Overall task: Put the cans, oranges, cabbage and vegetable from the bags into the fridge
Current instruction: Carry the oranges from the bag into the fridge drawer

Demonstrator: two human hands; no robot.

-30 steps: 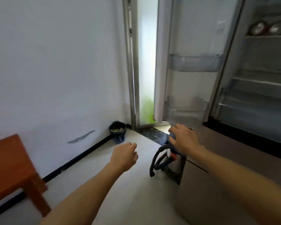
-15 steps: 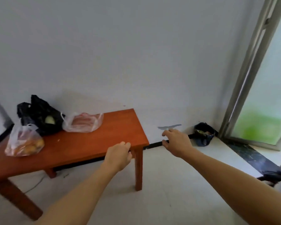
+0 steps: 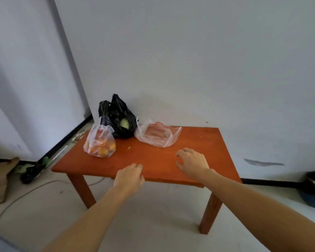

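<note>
Ahead, oranges bag (image 3: 99,142) partly blocks black bag (image 3: 117,117); clear bag (image 3: 157,136) lies alongside.

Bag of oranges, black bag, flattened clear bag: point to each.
bag of oranges (image 3: 100,144), head view, lower bulge over the fruit
black bag (image 3: 113,116), head view, left side panel
flattened clear bag (image 3: 157,136), head view, crumpled middle

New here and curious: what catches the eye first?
A reddish wooden table stands against the pale wall. On its far side sit a clear bag of oranges, a black bag behind it, and a flatter clear bag to their right. The left hand and right hand reach over the near edge, holding nothing.
</note>
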